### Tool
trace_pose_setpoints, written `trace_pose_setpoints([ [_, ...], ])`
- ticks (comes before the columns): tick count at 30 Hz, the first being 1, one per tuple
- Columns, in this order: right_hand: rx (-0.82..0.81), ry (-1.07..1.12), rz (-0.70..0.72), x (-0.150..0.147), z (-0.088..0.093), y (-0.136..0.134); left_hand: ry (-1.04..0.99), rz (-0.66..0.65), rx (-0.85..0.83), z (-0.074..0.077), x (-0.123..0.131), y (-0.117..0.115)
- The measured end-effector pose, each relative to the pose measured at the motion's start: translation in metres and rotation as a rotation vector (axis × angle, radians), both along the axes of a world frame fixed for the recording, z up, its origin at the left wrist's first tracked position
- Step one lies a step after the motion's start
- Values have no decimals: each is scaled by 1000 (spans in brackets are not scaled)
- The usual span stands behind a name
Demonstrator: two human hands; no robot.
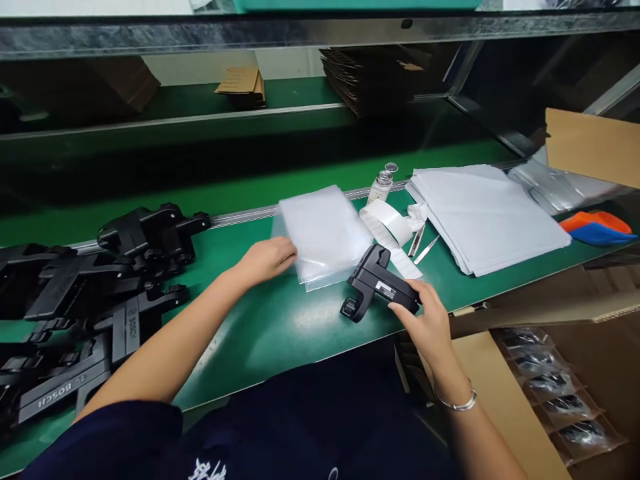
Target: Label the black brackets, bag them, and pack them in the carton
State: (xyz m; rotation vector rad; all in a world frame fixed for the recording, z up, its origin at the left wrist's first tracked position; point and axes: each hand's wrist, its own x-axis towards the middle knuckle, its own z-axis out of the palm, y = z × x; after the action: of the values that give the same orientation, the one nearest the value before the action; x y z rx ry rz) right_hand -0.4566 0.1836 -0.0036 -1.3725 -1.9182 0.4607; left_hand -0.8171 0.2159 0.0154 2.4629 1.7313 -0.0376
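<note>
My right hand [425,320] grips one end of a black T-shaped plastic bracket [377,283], which has a small white label on its upper face. The bracket is tilted over the green bench, close to the corner of a stack of clear plastic bags [323,230]. At the left edge of that stack, my left hand [267,259] has its fingers curled together on a bag's edge; the fingertips are partly hidden. Several more black brackets [133,327], some marked BOSCH, lie piled to the left of my left arm.
Behind the bracket are a label strip [387,227], a small bottle [381,187], tweezers [427,249] and a knife [416,241]. White sheets [490,213] are stacked at right. A carton [525,413] with bagged parts stands below the bench edge. A metal shelf beam [300,33] crosses overhead.
</note>
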Motion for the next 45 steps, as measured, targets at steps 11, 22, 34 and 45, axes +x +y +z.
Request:
trace_pose_setpoints([
  [11,-74,53,-49,7,11,-1,-98,-368,-292,-77,91,-79],
  [22,-441,552,-79,14,15,-1,-117,-256,-117,-74,112,-66],
  [34,-874,1187,-110,25,18,-12,-124,-285,-55,-73,142,-35],
  [45,-826,1001,44,26,-4,-26,-252,-222,-149,-70,101,-67],
])
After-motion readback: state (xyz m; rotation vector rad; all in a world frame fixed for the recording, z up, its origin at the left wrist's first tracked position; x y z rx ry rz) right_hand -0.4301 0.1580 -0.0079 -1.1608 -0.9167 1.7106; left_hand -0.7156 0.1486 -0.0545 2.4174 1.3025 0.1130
